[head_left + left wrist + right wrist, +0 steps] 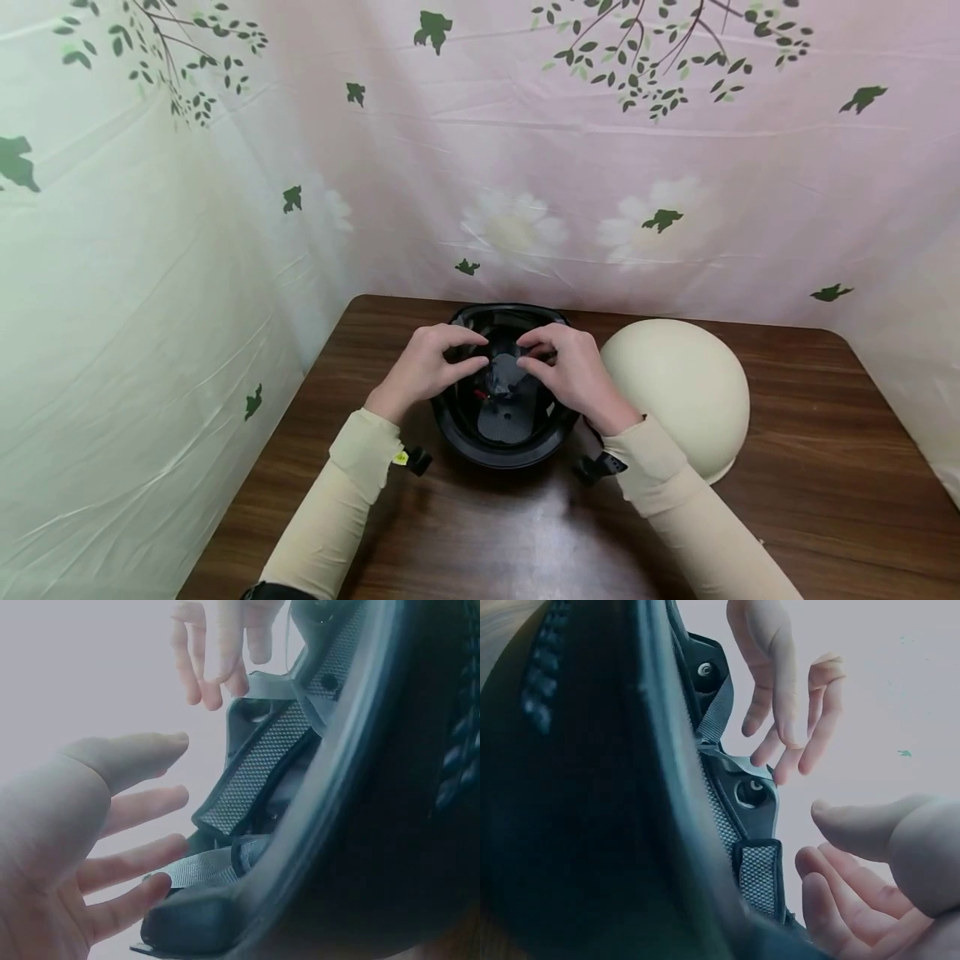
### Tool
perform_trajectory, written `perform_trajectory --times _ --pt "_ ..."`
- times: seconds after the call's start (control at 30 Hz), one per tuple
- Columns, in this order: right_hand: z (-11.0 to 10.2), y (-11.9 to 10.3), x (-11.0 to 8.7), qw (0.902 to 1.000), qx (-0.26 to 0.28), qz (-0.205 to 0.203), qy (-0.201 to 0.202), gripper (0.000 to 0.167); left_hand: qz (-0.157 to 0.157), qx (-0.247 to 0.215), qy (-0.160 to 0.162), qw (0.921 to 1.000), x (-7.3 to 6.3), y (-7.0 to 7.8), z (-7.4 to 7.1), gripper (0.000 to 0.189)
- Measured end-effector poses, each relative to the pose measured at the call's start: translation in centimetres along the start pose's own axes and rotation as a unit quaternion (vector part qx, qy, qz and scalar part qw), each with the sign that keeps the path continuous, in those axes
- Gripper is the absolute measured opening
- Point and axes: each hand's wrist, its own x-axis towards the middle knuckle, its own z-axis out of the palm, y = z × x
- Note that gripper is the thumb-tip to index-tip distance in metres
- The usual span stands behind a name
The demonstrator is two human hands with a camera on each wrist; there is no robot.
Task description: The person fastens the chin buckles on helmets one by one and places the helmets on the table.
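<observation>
While black helmet point(504, 454) lies hollow side up on table point(810, 417) beside cream dome point(675, 375), left hand point(423, 367) and right hand point(573, 367) hover over hollow, holding nothing; helmet seems positioned, lining installed, remaining inside work hard to tell. Left wrist view: fingers spread, empty; mesh-faced pad point(256, 771), webbing strap point(199, 868) inside dark shell. Right wrist view: fingers slightly bent, empty; grey strap point(718, 712) near bolt point(705, 669).
</observation>
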Motion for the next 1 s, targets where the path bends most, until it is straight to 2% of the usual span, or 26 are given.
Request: perform_trajectory --times 0.2,0.43,0.6,0.8,1.0 --pt "-0.3 0.6 -0.7 0.9984 0.011 -0.028 0.047 0.021 0.010 0.006 0.032 0.9994 -0.6 0.1 0.0 0.029" --pt "-0.8 1.1 -1.5 0.9937 0.010 -0.059 0.095 0.026 -0.003 0.003 0.061 0.9981 -1.7 0.3 0.0 0.030" --pt "-1.1 1.6 -2.3 0.9930 -0.010 -0.052 0.106 0.034 -0.014 -0.005 0.073 0.9972 -2.6 0.1 0.0 0.031" --pt "-1.3 2.2 -3.4 0.9937 -0.015 -0.032 0.106 0.046 -0.043 -0.020 0.086 0.9951 -3.9 -0.2 0.0 0.035" --pt "-1.3 2.7 -4.6 0.9967 -0.003 0.007 0.081 0.060 -0.090 -0.036 0.064 0.9932 -5.2 -0.5 0.1 0.045"
